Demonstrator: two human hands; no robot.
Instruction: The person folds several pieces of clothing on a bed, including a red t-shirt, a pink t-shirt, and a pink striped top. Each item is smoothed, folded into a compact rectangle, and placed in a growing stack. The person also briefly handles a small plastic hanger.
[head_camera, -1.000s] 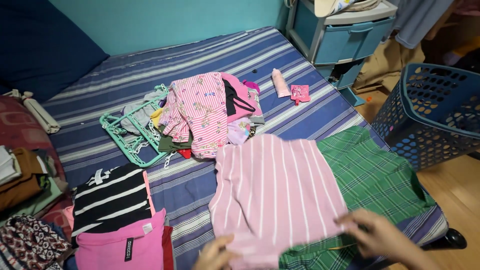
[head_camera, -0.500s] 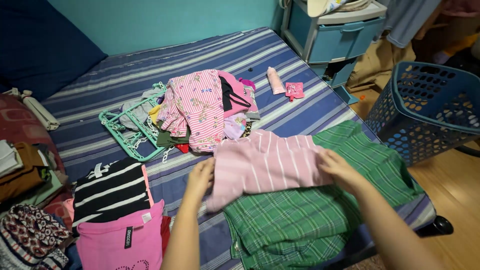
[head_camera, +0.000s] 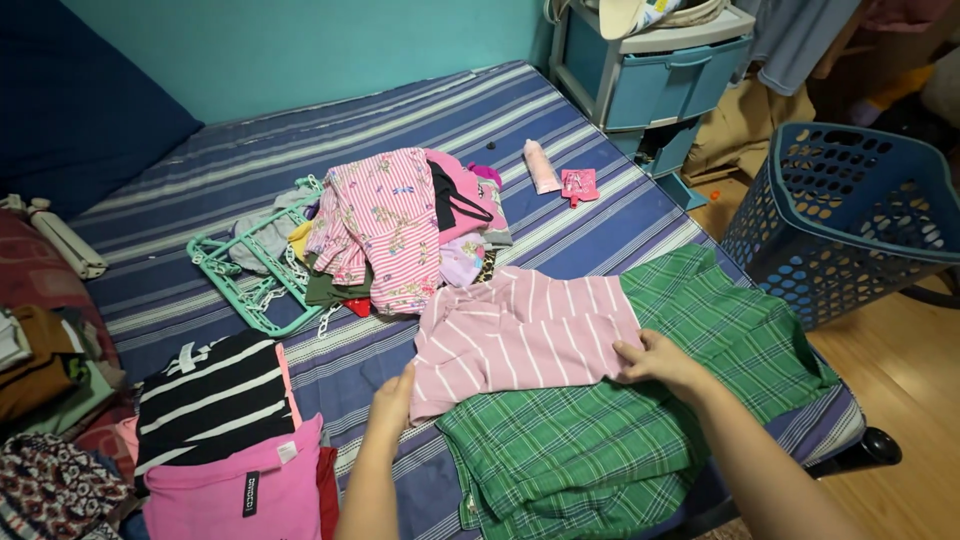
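Pink striped shirt (head_camera: 520, 335) lies folded over near the middle of the bed, its near edge resting on a green plaid garment (head_camera: 620, 430) that spreads toward the right and the near edge. Left hand (head_camera: 393, 400) sits at the shirt's near-left corner, fingers closed around the fabric edge; right hand (head_camera: 655, 358) is on the shirt's right edge, fingers curled and pressing the cloth down where pink meets green. Just beyond the shirt, toward the far side, a heap of clothes (head_camera: 400, 230) is piled up, topped by a pink floral striped piece, with a darker pink top and a black strap beside it. Left of that heap, a mint-green clip hanger (head_camera: 245, 270) lies flat on the blue striped bedsheet (head_camera: 300, 130). Farther right on the sheet, a small pink bottle (head_camera: 541, 166) and a little pink pouch (head_camera: 579, 185) lie just beside each other. Near left, a black-and-white striped top (head_camera: 210, 390) lies on a stack, with a pink folded garment (head_camera: 240, 485) in front of it. Off the bed on the right stands a blue laundry basket (head_camera: 850, 220) on the wooden floor (head_camera: 900, 420), and at the far right a blue drawer unit (head_camera: 660, 80) stands against the teal wall (head_camera: 300, 50).
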